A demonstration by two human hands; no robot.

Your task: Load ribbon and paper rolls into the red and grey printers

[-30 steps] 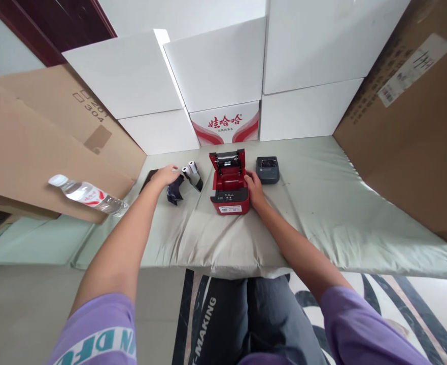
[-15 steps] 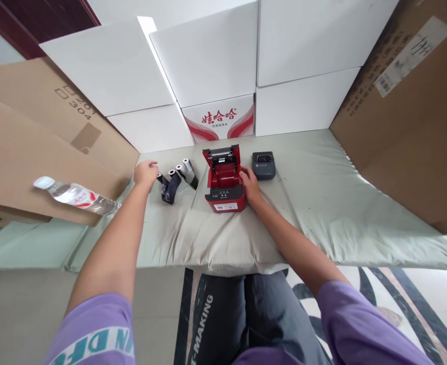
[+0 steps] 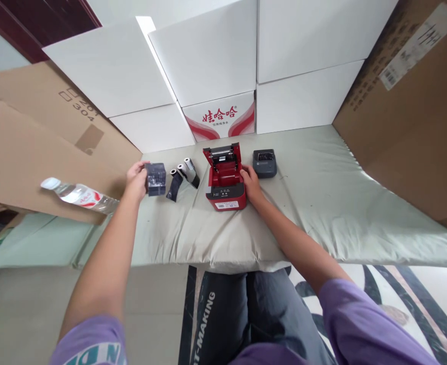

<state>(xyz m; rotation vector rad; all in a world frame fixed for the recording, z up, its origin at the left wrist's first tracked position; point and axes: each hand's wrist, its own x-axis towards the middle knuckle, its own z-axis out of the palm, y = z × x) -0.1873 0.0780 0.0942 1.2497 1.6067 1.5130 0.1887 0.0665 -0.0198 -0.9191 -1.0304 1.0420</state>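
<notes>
Two hands are at work on a soft, pale green pad (image 3: 322, 203). The left hand (image 3: 136, 177) holds up a small dark block (image 3: 156, 178) — its fingers are closed on the block's left side, pinching it, and the block is lifted just above the pad, left of the paper rolls. The block looks dark grey with pale marks on its face and square corners. It seems light and stiff, since one hand lifts it by the edge; a grip on two flat sides looks best, and it may slip if the skin is smooth. The right hand (image 3: 249, 180) rests on the right side of a red printer (image 3: 225, 177), fingers pressed together and flat on it. The printer sits on the pad with its lid (image 3: 222, 152) tipped up and open, and the hollow inside looks empty. It has a black front with buttons and a white sticker. Next to the block lie two paper rolls (image 3: 183, 172), white at the ends, with dark wrap hanging off them. A small grey box (image 3: 265, 162) sits just right of the printer. A water bottle (image 3: 79, 195) lies far left, beside brown cardboard (image 3: 36, 147). White boxes (image 3: 208, 56) are stacked behind.
</notes>
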